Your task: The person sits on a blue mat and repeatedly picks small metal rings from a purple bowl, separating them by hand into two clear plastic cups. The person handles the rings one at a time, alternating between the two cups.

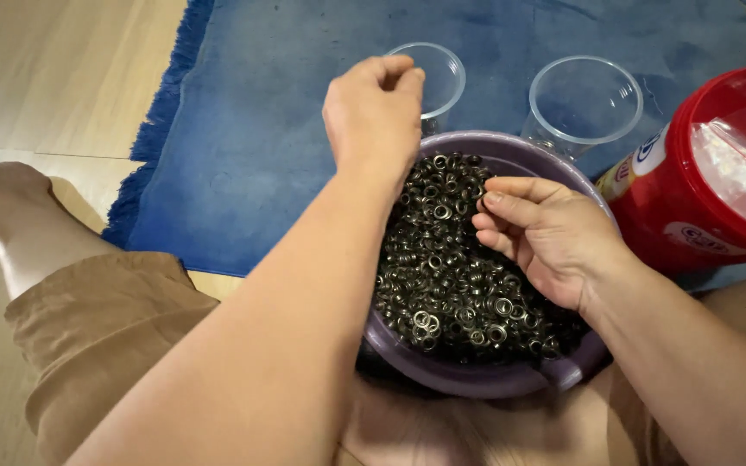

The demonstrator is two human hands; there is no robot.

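Note:
A purple bowl (pixel 477 380) full of small dark metal eyelet rings (pixel 451 276) rests in my lap. My left hand (pixel 373 112) reaches past the bowl, fingertips pinched together over the left clear plastic cup (pixel 442 73); what it pinches is too small to see. My right hand (pixel 546 233) hovers over the rings, thumb and fingers closed around a ring or two at the bowl's far side. A second clear cup (pixel 584 99) stands to the right of the first.
A red plastic tub (pixel 710 173) with a clear window lies on its side at the right. Both cups stand on a blue rug (pixel 261 129) with a fringe edge. Wooden floor (pixel 53 69) at left. My knee in tan shorts (pixel 88 328) is lower left.

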